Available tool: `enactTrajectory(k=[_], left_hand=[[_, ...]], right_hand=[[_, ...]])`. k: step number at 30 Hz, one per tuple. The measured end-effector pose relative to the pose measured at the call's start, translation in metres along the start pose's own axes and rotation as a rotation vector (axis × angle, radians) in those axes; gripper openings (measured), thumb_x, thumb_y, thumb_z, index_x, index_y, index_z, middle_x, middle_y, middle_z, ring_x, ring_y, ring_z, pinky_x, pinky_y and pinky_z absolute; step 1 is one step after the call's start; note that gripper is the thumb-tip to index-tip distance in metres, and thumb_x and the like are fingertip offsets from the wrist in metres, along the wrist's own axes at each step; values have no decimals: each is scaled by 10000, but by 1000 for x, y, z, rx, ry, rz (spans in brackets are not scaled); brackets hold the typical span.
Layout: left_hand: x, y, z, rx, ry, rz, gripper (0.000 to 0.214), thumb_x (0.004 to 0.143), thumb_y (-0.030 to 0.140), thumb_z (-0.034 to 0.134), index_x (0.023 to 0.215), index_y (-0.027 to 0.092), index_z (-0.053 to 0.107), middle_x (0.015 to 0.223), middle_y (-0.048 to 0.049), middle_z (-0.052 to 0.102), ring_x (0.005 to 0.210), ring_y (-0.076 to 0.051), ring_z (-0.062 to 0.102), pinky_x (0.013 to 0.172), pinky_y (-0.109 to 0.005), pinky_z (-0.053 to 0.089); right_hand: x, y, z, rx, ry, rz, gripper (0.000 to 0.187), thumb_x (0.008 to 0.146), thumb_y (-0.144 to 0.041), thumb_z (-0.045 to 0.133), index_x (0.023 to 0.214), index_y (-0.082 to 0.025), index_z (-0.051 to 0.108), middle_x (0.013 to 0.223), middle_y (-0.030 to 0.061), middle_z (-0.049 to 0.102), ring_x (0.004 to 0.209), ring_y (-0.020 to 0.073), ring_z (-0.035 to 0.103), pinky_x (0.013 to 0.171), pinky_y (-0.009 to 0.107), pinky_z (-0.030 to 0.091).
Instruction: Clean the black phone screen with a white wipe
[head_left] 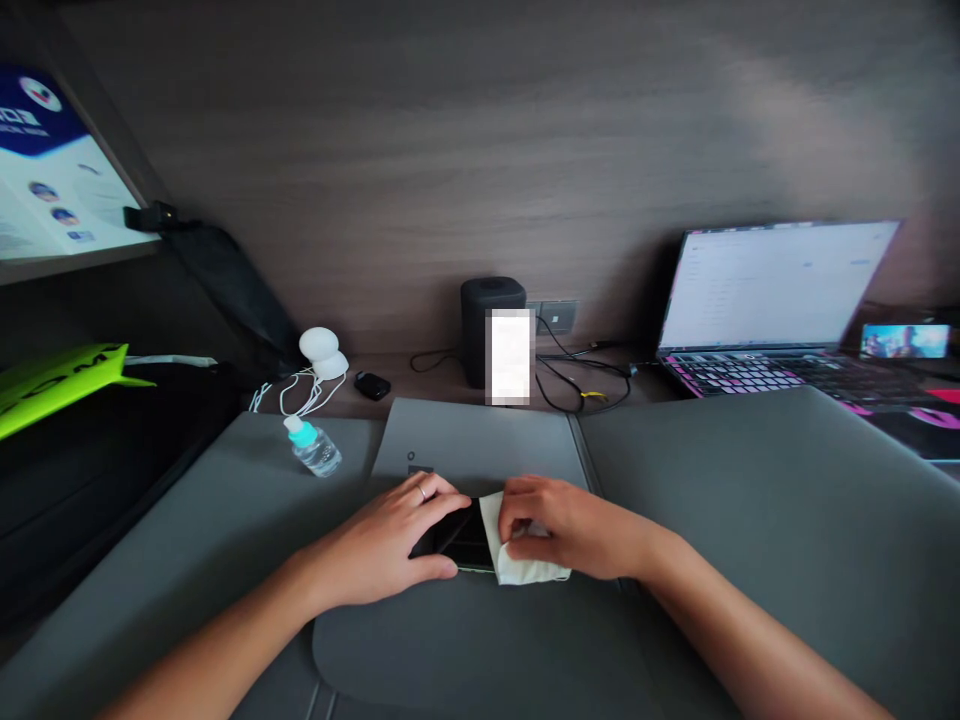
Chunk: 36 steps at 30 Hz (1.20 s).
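Observation:
A black smartphone with a glossy screen lies flat in front of me, its near edge pale. My left hand grips it from the left, thumb at the near edge and fingers over the far edge; a ring is on one finger. On the phone's right part rests a folded white cloth, which hides that end. My right hand is closed on the cloth with bent fingers, pressing it against the phone. Under both is a dark grey mat or folder; beyond them lies a flat grey panel.
A small spray bottle of clear liquid with a turquoise collar lies to the left. Behind stand a white round device, a black fob, a black speaker and cables. An open laptop stands right.

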<state>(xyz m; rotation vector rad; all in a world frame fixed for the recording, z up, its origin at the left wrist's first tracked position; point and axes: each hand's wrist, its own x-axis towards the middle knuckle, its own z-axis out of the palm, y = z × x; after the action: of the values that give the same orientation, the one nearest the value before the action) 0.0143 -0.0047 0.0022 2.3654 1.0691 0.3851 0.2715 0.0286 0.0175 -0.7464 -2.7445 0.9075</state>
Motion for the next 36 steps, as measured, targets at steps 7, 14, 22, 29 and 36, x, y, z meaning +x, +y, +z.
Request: enactTrajectory(k=[7,14,22,29,36], left_hand=[[0,2,-1,29,-23,-27,544,847,282,680,1354,310,483,1286,-49,534,1203,-272,502,1018,-410,419],[0,2,-1,9,-17,-16,543,842,279,676,1354,303,495,1275,-58,543,1197,-285,507,1013,-419,421],[0,1,0,4,-12,-13,545,838,272,681,1350,313,499,1273,-50,545,1192,-276,510,1019,-411,421],[0,-2,2,1,-8,-15,532,845,286,671,1348,319,502,1293,-55,530,1181,-282,516,998,-412,428],[0,-2,2,-9,-5,-13,543,844,281,663,1358,328,492,1291,-56,529,1179,-287,516,999,-421,428]], right_hand=[[2,2,0,6,-15,-58,35,864,-161,684,895,-161,670,899,40,627,924,177,576,826,285,426],[3,1,1,-27,-19,-72,71,859,-205,697,914,-165,675,921,49,618,922,186,577,816,295,424],[3,-2,3,-16,-12,-100,38,877,-172,668,911,-165,683,908,44,631,908,174,578,821,289,427],[5,2,4,-47,27,-89,55,914,-177,615,913,-157,667,908,53,617,884,175,572,803,293,432],[5,5,4,-57,45,-83,43,911,-151,607,894,-154,647,893,49,608,896,181,567,813,291,431]])
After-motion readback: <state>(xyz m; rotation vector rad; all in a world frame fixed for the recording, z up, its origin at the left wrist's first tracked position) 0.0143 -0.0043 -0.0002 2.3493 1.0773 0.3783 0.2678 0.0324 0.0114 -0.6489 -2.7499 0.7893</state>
